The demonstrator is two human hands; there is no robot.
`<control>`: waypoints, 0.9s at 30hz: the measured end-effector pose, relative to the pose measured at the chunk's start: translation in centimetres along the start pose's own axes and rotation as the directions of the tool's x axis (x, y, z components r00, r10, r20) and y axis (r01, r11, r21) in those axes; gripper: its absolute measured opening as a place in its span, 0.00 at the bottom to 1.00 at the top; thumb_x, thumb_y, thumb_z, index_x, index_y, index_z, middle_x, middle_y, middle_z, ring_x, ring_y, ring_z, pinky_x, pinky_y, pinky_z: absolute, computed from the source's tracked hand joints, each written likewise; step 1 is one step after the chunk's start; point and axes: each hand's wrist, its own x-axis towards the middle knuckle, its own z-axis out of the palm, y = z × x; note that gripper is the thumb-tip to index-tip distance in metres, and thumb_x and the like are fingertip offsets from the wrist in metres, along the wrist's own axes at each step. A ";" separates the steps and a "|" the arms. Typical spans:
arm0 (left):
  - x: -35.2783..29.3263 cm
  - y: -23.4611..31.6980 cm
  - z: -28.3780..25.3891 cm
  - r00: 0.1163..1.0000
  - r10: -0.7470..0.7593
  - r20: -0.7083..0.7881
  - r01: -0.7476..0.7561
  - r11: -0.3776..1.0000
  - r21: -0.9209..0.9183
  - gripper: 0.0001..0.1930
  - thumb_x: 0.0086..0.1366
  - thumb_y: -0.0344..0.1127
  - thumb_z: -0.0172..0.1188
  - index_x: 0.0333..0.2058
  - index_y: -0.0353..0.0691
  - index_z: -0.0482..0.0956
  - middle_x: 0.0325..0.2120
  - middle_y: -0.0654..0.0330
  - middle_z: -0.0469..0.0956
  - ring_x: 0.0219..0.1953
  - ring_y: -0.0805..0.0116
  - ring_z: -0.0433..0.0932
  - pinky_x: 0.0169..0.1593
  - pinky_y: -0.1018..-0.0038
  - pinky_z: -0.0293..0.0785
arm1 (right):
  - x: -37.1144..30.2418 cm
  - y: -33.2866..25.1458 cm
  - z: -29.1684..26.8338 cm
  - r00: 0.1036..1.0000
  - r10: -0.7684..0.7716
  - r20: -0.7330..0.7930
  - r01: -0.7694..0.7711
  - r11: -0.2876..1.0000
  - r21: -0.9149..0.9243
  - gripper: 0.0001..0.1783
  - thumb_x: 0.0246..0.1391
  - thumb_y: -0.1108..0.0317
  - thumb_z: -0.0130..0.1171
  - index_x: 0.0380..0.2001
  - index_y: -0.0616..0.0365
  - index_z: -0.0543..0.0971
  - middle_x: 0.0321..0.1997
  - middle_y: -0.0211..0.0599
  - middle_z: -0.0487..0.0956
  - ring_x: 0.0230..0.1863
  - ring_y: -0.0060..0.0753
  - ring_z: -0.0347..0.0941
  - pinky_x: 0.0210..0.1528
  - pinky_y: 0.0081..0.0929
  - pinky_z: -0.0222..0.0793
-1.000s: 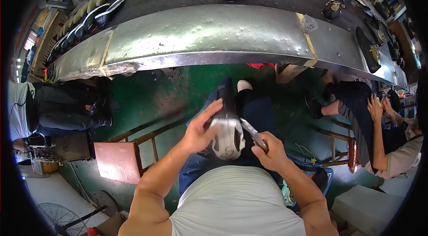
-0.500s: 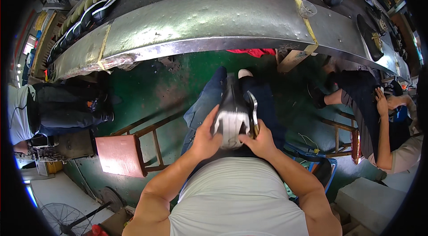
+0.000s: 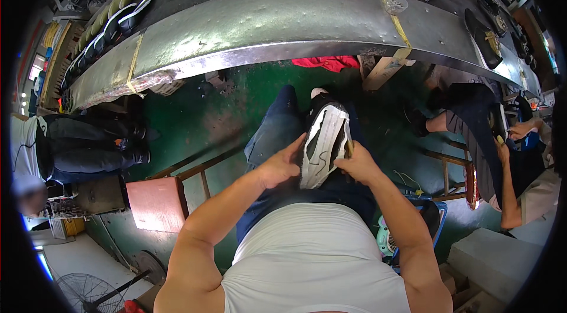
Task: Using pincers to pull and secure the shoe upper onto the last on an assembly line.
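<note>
So, in the head view a shoe (image 3: 323, 150) is held at a tilt over the lap, between the two hands, underside facing up. That underside is pale and kind of papery-looking, a long oval marked with a squiggly dark line, with dark gaps along the sides and a ragged whitish rim. Its left edge is gripped by the left hand (image 3: 277, 169), fingers laid along the side; how hard it's squeezed can't be told. A slim brownish handle (image 3: 349, 148) is wrapped by the right hand (image 3: 360, 164), mostly hidden in the fist, and that thumb is set against the shoe's right edge. What's on the handle's other end can't be made out.

Past the knees, a long bench (image 3: 236, 26) is faced with shiny, dented sheet metal and crossed by strips of yellow tape (image 3: 135, 62). A clear plastic cup (image 3: 396, 2) is set by the right strip. Black shoes with white rims (image 3: 112, 32) are lined up at left. Crumpled red cloth (image 3: 328, 63) can be seen under the bench, plus a smooth, squarish reddish-brown stool seat (image 3: 155, 203) off left and a round wire-cage fan (image 3: 88, 292) lower down.
</note>
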 end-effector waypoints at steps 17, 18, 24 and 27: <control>0.4 -2.2 3.7 0.929 0.133 -0.345 0.101 0.807 0.582 0.51 0.60 0.34 0.65 0.72 0.29 0.38 0.65 0.34 0.60 0.69 0.49 0.62 0.69 0.70 0.57 | -4.6 -7.0 -2.1 0.889 -0.325 0.324 0.412 0.257 -0.874 0.27 0.52 0.73 0.57 0.56 0.73 0.70 0.50 0.53 0.76 0.50 0.54 0.76 0.49 0.41 0.75; 0.5 -3.1 3.5 0.926 0.190 -0.327 0.048 0.798 0.600 0.51 0.60 0.35 0.65 0.71 0.28 0.37 0.67 0.34 0.55 0.71 0.51 0.57 0.70 0.71 0.54 | -4.8 -9.3 -1.6 0.926 -0.189 0.327 0.366 0.239 -0.899 0.27 0.48 0.78 0.56 0.55 0.74 0.70 0.51 0.61 0.76 0.52 0.56 0.75 0.50 0.42 0.74; 0.3 -2.7 2.9 0.941 0.109 -0.320 -0.224 0.909 -0.350 0.41 0.74 0.52 0.45 0.72 0.32 0.40 0.70 0.46 0.54 0.72 0.57 0.53 0.71 0.68 0.51 | -2.6 -13.6 -1.3 0.823 0.224 0.522 0.455 0.290 -0.842 0.17 0.55 0.64 0.59 0.42 0.68 0.77 0.35 0.56 0.82 0.40 0.58 0.79 0.44 0.47 0.74; 1.5 -0.9 3.5 0.874 -0.072 -0.481 -0.143 0.907 -0.395 0.39 0.76 0.59 0.34 0.72 0.34 0.44 0.71 0.52 0.53 0.72 0.61 0.54 0.71 0.66 0.52 | -2.2 -9.6 -1.0 0.848 -0.020 0.530 0.479 0.456 -0.750 0.17 0.57 0.62 0.59 0.40 0.68 0.75 0.38 0.58 0.81 0.42 0.61 0.78 0.45 0.50 0.73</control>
